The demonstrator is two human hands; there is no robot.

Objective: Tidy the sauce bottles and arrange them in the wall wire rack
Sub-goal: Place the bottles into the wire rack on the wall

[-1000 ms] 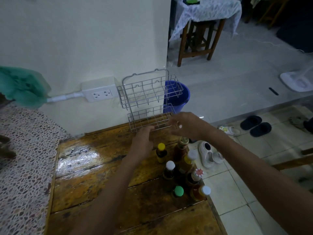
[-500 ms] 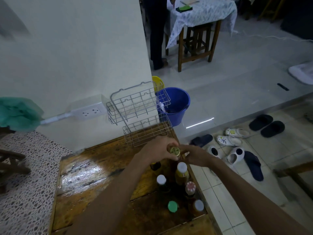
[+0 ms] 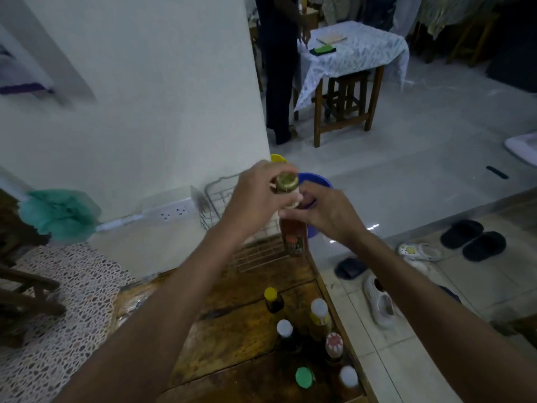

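A brown sauce bottle (image 3: 294, 237) with a gold cap is lifted above the wooden table (image 3: 238, 338), in front of the wall wire rack (image 3: 216, 199). My left hand (image 3: 255, 196) grips its neck just under the cap. My right hand (image 3: 325, 213) holds its upper body from the right. The rack is fixed to the white wall at the table's far edge, and my hands hide most of it. Several more sauce bottles (image 3: 319, 315) with yellow, white, red-patterned and green caps stand near the table's right edge.
A blue bucket (image 3: 316, 184) stands on the floor behind the rack. A power strip (image 3: 174, 211) and a green cloth (image 3: 59, 213) are on the wall to the left. Shoes (image 3: 379, 303) lie on the tiles to the right. A person (image 3: 279, 68) stands by a covered table beyond.
Both hands closed on the gold-capped bottle and lifted it from the table up in front of the rack. The view has tilted upward.
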